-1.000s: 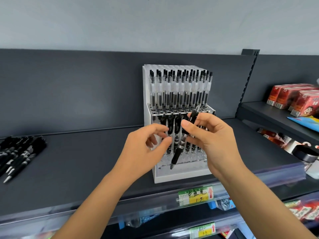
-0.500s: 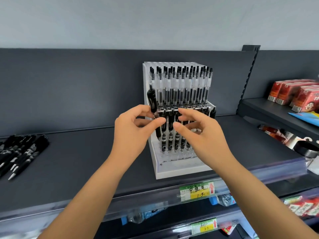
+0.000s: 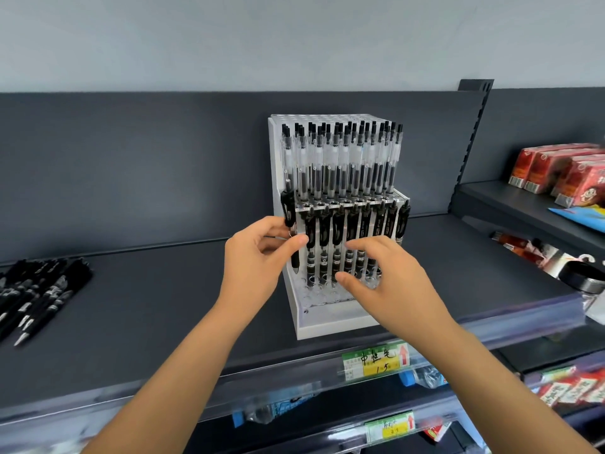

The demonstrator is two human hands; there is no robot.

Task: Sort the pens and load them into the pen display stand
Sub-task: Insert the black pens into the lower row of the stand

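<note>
A white and clear pen display stand (image 3: 327, 322) sits mid-shelf. Its upper tier holds several clear pens (image 3: 340, 162); its lower tier holds several black pens (image 3: 352, 231). My left hand (image 3: 258, 257) pinches one black pen (image 3: 289, 221) upright at the stand's left edge, its tip low beside the lower tier. My right hand (image 3: 386, 276) hovers in front of the lower tier with fingers spread and holds nothing. A pile of loose black pens (image 3: 39, 293) lies at the shelf's far left.
The dark shelf (image 3: 163, 306) has a clear front rail with a yellow price tag (image 3: 376, 360). Red boxes (image 3: 563, 173) stand on the right-hand shelf, a black-lidded jar (image 3: 586, 283) below them. Bottles and packets fill the lower shelves.
The black pen passed from my right hand to my left, which carried it to the stand's left edge and lowered it. My right hand let go and spread in front of the lower tier.
</note>
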